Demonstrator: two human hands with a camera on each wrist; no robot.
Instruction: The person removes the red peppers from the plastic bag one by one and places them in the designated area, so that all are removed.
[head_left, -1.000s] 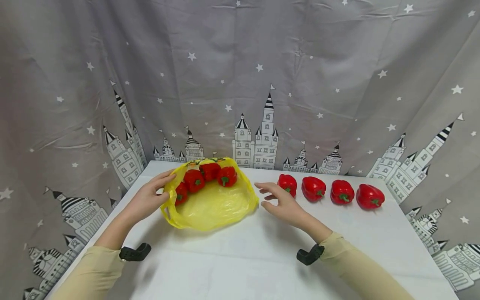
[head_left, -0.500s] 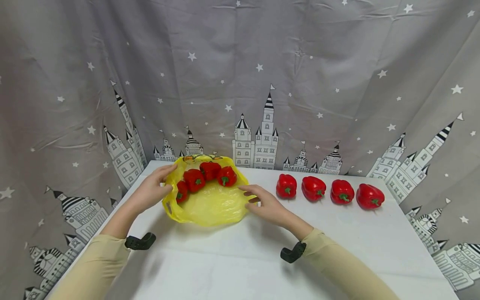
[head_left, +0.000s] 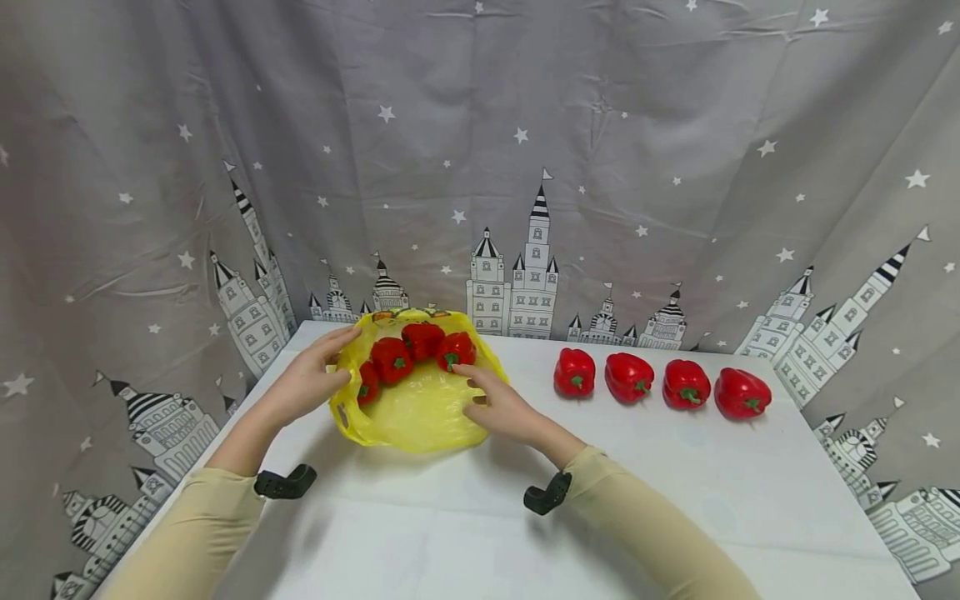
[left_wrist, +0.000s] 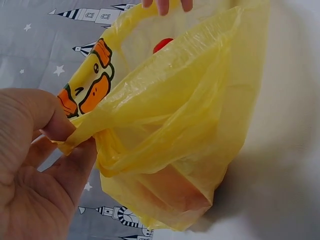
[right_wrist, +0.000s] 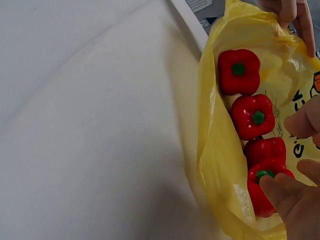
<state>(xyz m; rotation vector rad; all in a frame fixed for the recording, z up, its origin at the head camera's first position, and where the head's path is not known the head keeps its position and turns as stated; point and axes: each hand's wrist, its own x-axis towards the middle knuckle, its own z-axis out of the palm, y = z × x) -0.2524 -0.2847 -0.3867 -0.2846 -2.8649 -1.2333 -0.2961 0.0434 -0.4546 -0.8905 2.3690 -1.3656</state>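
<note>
A yellow plastic bag point(head_left: 420, 425) with a cartoon duck print lies with its mouth wide on the white table. Several red bell peppers point(head_left: 392, 360) with green stems are clustered inside along its far left side. My left hand point(head_left: 311, 372) pinches the bag's rim between thumb and fingers, clearest in the left wrist view. Over the bag's right edge reaches my right hand point(head_left: 506, 408), its fingers spread and holding nothing. Its fingertips are close to the rightmost pepper point(right_wrist: 267, 187) in the bag; whether they touch it, I cannot tell.
Several more red bell peppers point(head_left: 628, 377) stand in a row on the white table point(head_left: 450, 533), right of the bag. A grey curtain point(head_left: 420, 150) with castles and stars hangs behind and around the table. Each wrist wears a black strap point(head_left: 547, 493).
My right hand has moved left, from between the bag and the pepper row to over the bag's mouth. The bag's right edge drew inward, then spread out again. My left hand stayed at its rim.
</note>
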